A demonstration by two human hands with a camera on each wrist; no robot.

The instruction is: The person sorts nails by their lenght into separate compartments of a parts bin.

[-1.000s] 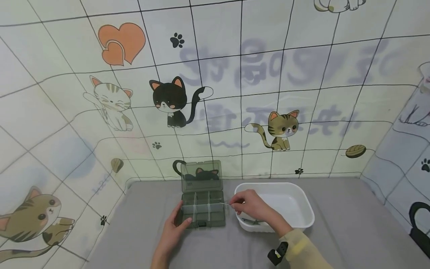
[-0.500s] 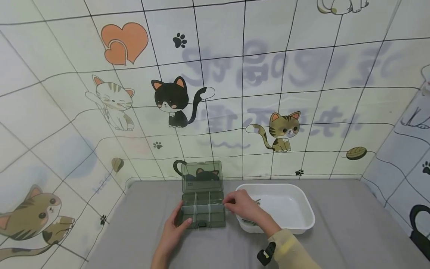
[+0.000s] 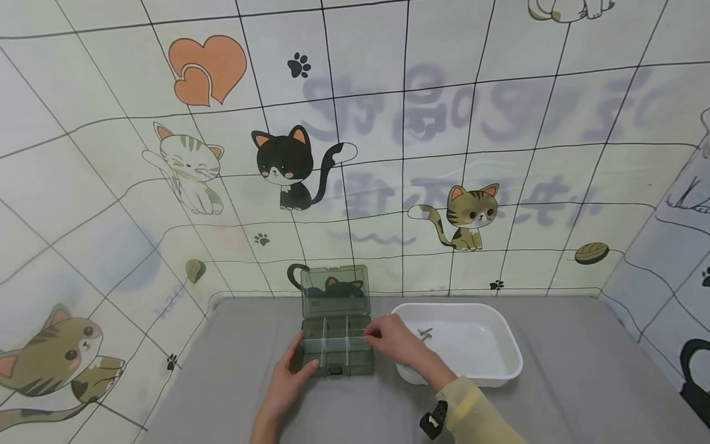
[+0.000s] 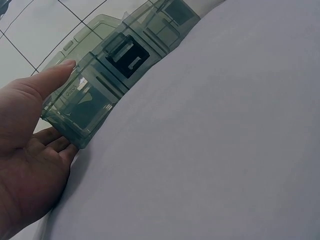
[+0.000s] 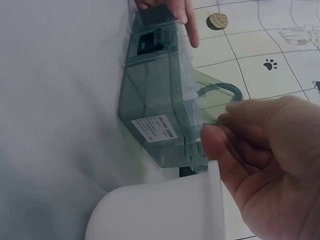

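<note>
A translucent green compartment box [image 3: 336, 361] stands on the table with its lid [image 3: 335, 295] raised against the wall behind. My left hand [image 3: 285, 382] grips its left end, thumb over the front rim and fingers around the side, as the left wrist view shows. At the right end, my right hand [image 3: 396, 339] has thumb and forefinger pinched together over the back right compartment. The thin metal screw between those fingertips is mostly hidden now. Clear dividers [image 3: 324, 345] split the box into several compartments. Several small screws [image 3: 424, 334] lie in the white basin [image 3: 501, 376].
The white basin stands close to the box's right side, under my right forearm. A grey cloth [image 3: 560, 370] covers the table. Behind rises a white gridded wall sheet [image 3: 377, 246] with printed cats. A black strap-like thing [image 3: 694, 376] is at the far right edge.
My right hand has moved left from the basin's edge to the box's right compartments, carrying the thin screw. More screws in the basin have come into sight. The left hand stays put.
</note>
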